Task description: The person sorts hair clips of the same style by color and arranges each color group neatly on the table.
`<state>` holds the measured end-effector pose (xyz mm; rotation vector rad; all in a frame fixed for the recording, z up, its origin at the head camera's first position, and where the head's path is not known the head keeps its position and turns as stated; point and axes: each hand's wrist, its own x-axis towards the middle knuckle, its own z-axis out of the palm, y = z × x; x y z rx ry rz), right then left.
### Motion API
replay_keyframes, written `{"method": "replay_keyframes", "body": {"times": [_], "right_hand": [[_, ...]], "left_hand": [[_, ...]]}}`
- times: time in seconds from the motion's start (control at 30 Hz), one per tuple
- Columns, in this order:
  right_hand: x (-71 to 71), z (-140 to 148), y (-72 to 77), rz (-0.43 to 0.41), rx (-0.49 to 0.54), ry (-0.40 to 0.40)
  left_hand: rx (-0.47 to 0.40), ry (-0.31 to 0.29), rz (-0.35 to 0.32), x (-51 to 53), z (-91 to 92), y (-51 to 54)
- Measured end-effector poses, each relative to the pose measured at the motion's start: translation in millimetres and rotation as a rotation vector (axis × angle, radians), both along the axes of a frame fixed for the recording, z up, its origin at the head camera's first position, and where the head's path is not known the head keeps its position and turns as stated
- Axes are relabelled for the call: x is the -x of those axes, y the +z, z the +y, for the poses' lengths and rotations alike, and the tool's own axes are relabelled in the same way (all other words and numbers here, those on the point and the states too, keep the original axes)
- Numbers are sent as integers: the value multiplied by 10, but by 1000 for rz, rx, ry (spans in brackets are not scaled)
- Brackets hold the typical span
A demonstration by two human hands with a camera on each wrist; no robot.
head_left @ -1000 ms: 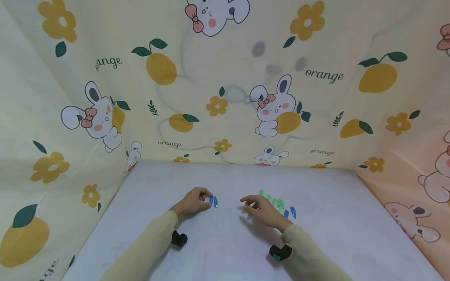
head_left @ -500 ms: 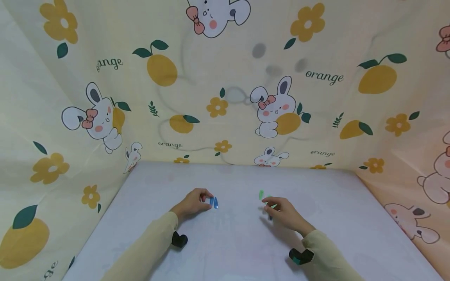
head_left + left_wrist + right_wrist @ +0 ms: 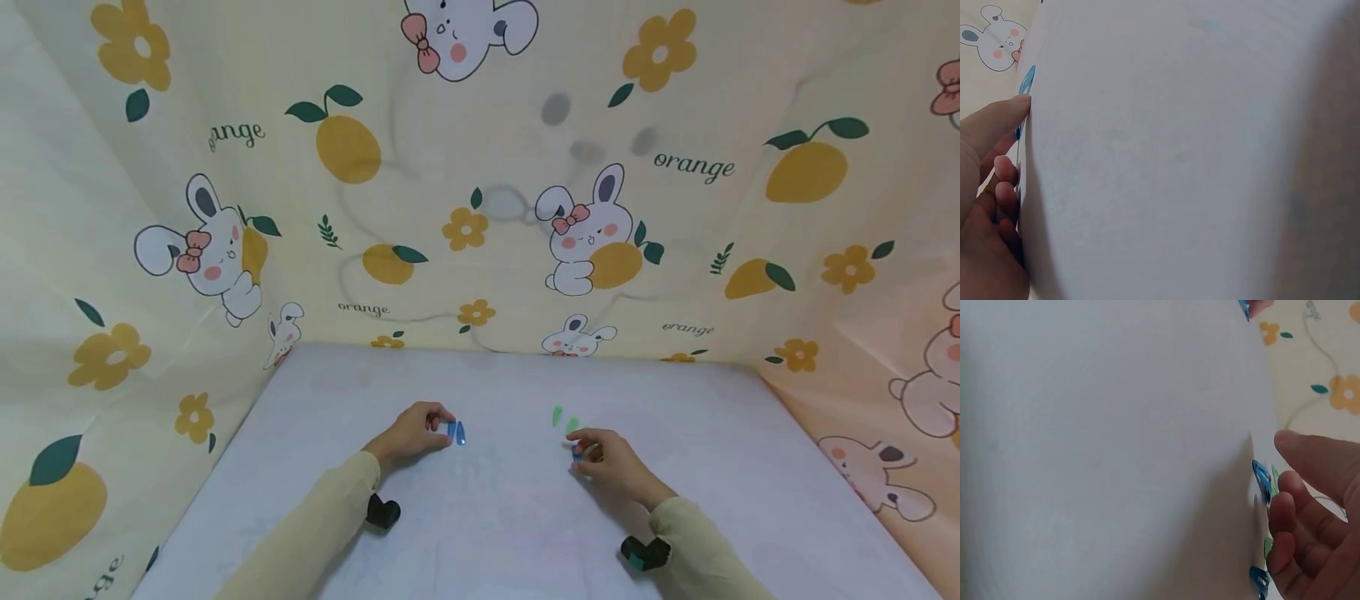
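My left hand pinches a narrow blue clip on the white tabletop, thumb at its near end. It looks like a snap hair clip. A second blue clip lies just to its right. In the left wrist view the thumb partly covers the blue clip. My right hand hovers over another blue clip, thumb and forefinger on either side. From the right wrist, this blue clip shows on the table beyond the fingertips; contact is unclear.
Two green clips lie beyond the right hand. Past its curled fingers, another blue clip and a green clip show in the right wrist view. A printed curtain surrounds the table.
My right hand has moved right and come down around a blue clip, now hiding the green and blue clips on the right. The left hand stays where it was.
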<state>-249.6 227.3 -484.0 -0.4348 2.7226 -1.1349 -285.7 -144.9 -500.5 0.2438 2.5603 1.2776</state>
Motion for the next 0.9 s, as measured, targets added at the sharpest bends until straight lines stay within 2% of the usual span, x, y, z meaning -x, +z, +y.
{"method": "replay_keyframes", "body": {"times": [0.23, 0.47, 0.9], "right_hand": [[13, 3, -52, 35, -58, -41], [-5, -23, -30, 81, -136, -37], [20, -114, 14, 45, -133, -44]], "left_hand": [[3, 9, -4, -22, 6, 9], [5, -40, 67, -16, -19, 4], [-18, -17, 17, 4, -4, -11]]}}
